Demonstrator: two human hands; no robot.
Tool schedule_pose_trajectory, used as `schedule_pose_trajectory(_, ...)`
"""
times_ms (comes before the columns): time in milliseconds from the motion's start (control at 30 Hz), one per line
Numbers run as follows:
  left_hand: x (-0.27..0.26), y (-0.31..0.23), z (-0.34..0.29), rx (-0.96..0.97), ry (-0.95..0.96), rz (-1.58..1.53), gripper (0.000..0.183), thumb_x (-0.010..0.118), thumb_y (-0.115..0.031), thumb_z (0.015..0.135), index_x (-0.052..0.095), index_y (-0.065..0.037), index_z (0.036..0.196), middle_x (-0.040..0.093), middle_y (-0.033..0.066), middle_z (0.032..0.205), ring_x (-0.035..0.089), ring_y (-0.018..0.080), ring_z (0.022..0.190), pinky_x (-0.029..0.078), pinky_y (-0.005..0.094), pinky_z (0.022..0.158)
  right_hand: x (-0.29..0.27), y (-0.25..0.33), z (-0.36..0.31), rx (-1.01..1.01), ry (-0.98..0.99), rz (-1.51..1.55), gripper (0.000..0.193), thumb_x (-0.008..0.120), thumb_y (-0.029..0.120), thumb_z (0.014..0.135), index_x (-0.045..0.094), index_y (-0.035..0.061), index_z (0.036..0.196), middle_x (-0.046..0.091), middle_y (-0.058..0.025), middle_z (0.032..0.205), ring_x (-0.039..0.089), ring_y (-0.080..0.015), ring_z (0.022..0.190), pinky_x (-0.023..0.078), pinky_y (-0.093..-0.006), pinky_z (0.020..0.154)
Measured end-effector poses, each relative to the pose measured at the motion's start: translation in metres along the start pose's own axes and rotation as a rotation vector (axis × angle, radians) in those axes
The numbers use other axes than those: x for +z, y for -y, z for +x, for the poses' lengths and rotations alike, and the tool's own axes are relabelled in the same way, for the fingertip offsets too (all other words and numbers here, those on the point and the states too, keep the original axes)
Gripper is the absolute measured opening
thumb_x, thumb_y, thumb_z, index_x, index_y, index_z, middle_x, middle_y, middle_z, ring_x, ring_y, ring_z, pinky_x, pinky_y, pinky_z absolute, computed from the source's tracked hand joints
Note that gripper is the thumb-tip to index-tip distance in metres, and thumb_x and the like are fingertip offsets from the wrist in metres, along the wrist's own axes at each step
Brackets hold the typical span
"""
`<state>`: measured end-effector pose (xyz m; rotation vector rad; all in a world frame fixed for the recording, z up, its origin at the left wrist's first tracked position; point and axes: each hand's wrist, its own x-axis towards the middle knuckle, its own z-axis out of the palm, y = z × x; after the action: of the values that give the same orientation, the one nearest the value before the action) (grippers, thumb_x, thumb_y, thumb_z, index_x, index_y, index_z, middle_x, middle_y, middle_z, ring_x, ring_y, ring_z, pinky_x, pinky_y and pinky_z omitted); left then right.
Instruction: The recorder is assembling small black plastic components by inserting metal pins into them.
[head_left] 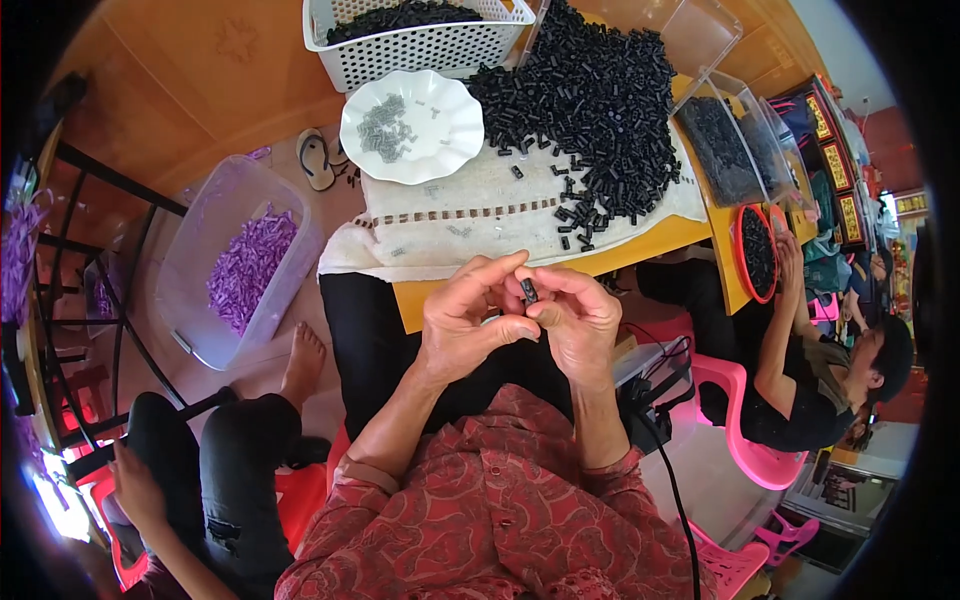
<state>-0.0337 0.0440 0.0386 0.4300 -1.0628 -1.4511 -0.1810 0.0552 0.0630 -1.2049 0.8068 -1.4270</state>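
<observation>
One desk (655,243) under a pale cloth (470,215), carrying a heap of black tubes (600,100) far too many to count, and one white basket (420,45) of more. One scalloped white plate (412,125) holds a few dozen grey bits (383,127). Beside it, one clear tub of purple pieces (245,265) on the floor. Both hands meet above the lap, left hand (465,320) and right hand (578,322) each with a narrow grip pinched on one small black piece (529,291). It's tiny; a slip could drop it into the lap, I'd say.
</observation>
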Motion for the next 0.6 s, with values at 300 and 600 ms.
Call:
schedule_pose_trajectory(300,0.002,-0.009,0.001,-0.185,-0.084,-0.092,0.043,0.063,0.001,0.087,0.053,-0.002,0.128,0.057,0.0038,0.1,0.056,0.0101,0.084,0.05,0.0233,0.072,0.005,0.013,0.001,0.089,-0.012,0.025,0.033,0.062,-0.013,0.081,0.058,-0.0072,0.113,0.062,-0.0155,0.109,0.063,-0.0195,0.094,0.054,-0.0296,0.082)
schedule_pose_trajectory(600,0.001,-0.008,0.003,-0.226,-0.152,0.064,0.03,0.06,-0.002,0.09,0.06,-0.003,0.12,0.063,0.0003,0.092,0.056,0.0051,0.071,0.049,0.0181,0.064,0.01,0.009,-0.002,-0.029,0.044,-0.226,0.036,0.062,-0.013,0.081,0.058,-0.0047,0.116,0.061,-0.0129,0.11,0.061,-0.015,0.097,0.052,-0.025,0.082)
